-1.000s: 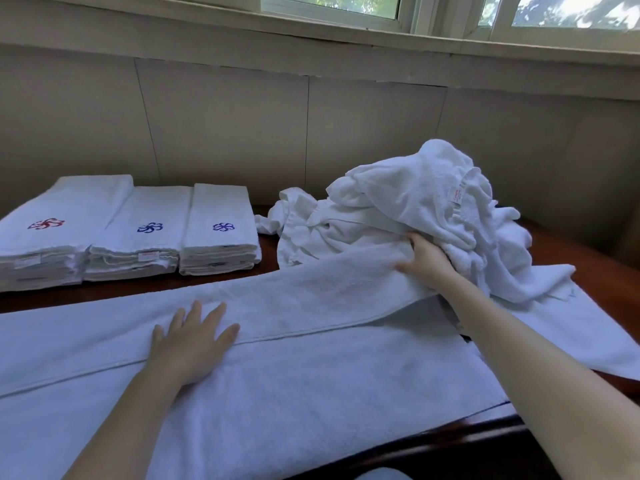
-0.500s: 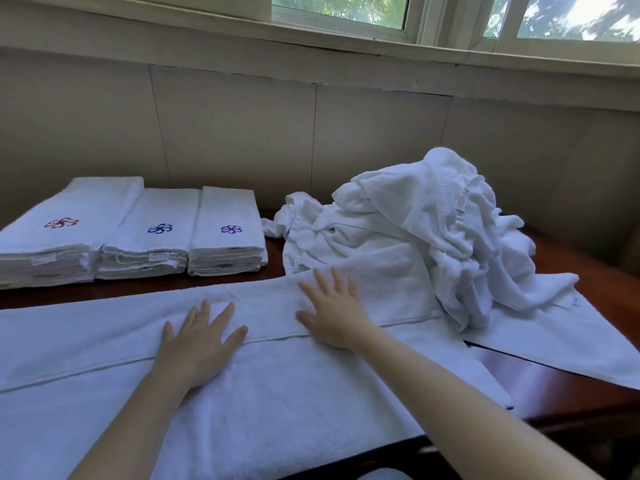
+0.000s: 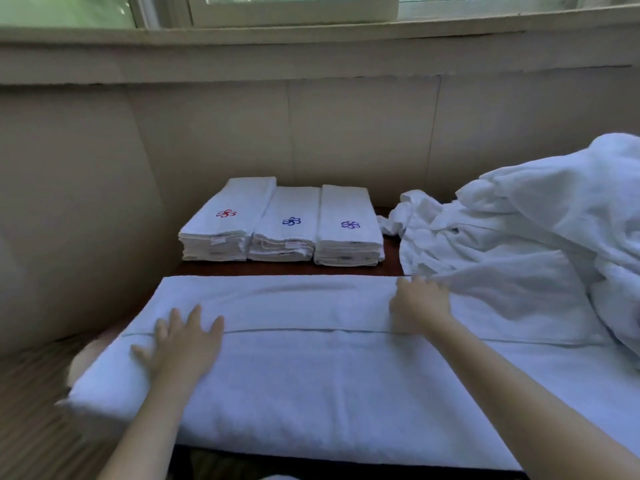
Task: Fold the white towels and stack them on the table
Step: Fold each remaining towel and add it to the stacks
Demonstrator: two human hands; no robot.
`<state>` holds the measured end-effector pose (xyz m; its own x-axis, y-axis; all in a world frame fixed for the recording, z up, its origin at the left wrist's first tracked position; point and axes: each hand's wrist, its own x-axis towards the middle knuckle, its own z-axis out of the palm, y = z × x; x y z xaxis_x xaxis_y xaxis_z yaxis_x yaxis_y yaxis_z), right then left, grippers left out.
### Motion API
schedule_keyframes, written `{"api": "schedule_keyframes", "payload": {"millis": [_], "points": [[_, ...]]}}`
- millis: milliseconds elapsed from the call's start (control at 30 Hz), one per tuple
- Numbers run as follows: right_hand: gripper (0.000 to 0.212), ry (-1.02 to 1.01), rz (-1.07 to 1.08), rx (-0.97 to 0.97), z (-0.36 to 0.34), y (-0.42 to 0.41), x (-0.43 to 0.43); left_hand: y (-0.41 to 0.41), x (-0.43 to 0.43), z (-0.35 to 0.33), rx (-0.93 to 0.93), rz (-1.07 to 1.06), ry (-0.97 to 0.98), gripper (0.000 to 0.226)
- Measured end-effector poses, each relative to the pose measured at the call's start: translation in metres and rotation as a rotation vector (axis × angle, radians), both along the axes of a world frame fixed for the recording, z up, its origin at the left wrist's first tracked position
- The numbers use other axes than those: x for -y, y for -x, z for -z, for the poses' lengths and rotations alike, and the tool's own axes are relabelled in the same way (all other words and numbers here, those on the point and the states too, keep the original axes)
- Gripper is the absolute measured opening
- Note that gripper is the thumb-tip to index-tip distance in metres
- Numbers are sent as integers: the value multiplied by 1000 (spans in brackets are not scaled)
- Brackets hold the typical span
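Observation:
A long white towel (image 3: pixel 311 375) lies folded lengthwise across the front of the dark wooden table (image 3: pixel 284 269), its far flap's hem running along the middle. My left hand (image 3: pixel 183 344) presses flat on the towel near its left end, fingers spread. My right hand (image 3: pixel 420 303) rests on the far flap to the right of centre, fingers extended toward its far edge. Three stacks of folded white towels (image 3: pixel 284 226) with red, blue and purple emblems stand side by side at the back.
A heap of unfolded white towels (image 3: pixel 526 244) fills the right side of the table and overlaps the long towel's right end. A beige wall (image 3: pixel 221 133) and window sill run close behind. The towel's left end hangs past the table edge over a striped surface (image 3: pixel 38 410).
The view has swung left. My left hand slid along the towel toward its left end. My right hand left the heap and came down flat on the far flap.

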<state>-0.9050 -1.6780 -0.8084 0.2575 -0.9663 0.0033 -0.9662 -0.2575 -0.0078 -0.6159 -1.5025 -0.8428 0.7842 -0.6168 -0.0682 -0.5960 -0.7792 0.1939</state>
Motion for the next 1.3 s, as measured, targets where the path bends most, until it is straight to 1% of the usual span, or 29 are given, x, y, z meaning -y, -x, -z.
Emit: {"api": "schedule_keyframes", "payload": {"millis": [33, 100, 200, 300, 400, 500, 567, 633, 667, 700, 767, 800, 833, 867, 900, 933, 967, 1000, 1033, 1100, 1133, 1200, 1267, 1300], "points": [[44, 23, -77, 65, 5, -12, -3, -3, -6, 2, 1, 1, 1, 63], [51, -29, -177, 144, 19, -28, -7, -7, -8, 3, -21, 40, -2, 59], [57, -124, -157, 164, 34, -30, -2, -19, 2, 0, -33, 85, -5, 54], [61, -174, -153, 104, 34, -24, 6, -31, 12, -3, -49, 66, -12, 53], [56, -212, -191, 92, 30, -21, 6, -33, 16, -4, -54, 5, -6, 57], [48, -138, -269, 135, 30, -20, -3, -33, 6, -5, -61, 41, 2, 60], [40, 18, -330, 134, 31, -18, -11, -32, -13, -6, -29, 170, -2, 60], [32, 185, -407, 139, 25, -20, -22, -27, -40, -4, 24, 355, -2, 59], [29, 220, -459, 152, 21, -25, -31, -23, -56, 0, 42, 457, 4, 59], [27, 222, -536, 158, 18, -33, -42, -17, -72, 4, 55, 562, 11, 60], [26, 153, -746, 164, 16, -55, -73, -2, -102, 9, 102, 759, 5, 70], [29, 90, -850, 180, 16, -66, -92, 4, -113, 8, 176, 838, -5, 78], [35, 12, -949, 193, 15, -75, -112, 7, -122, 7, 298, 900, -14, 87], [43, -63, -1040, 184, 14, -83, -131, 7, -128, 4, 389, 939, 17, 93], [52, -115, -1120, 140, 14, -90, -148, 3, -131, 2, 456, 965, 75, 92], [58, -127, -1180, 78, 15, -96, -161, -3, -134, 1, 467, 984, 170, 81], [60, -99, -1208, 24, 15, -101, -172, -7, -137, -2, 466, 977, 281, 62], [57, -44, -1197, -11, 15, -106, -180, -11, -139, -4, 480, 947, 377, 44], [48, 23, -1163, -10, 13, -110, -185, -14, -140, -7, 503, 895, 456, 37], [32, 101, -1072, 68, 7, -116, -189, -24, -139, -13, 603, 779, 538, 34], [31, 107, -1018, 95, 4, -118, -188, -29, -137, -17, 654, 724, 545, 31], [39, 97, -901, 124, -1, -116, -179, -42, -137, -25, 687, 603, 518, 29], [46, 65, -779, 131, -5, -110, -161, -58, -136, -30, 695, 523, 436, 30], [47, 38, -722, 138, -7, -104, -151, -66, -137, -31, 680, 501, 383, 25]]}}
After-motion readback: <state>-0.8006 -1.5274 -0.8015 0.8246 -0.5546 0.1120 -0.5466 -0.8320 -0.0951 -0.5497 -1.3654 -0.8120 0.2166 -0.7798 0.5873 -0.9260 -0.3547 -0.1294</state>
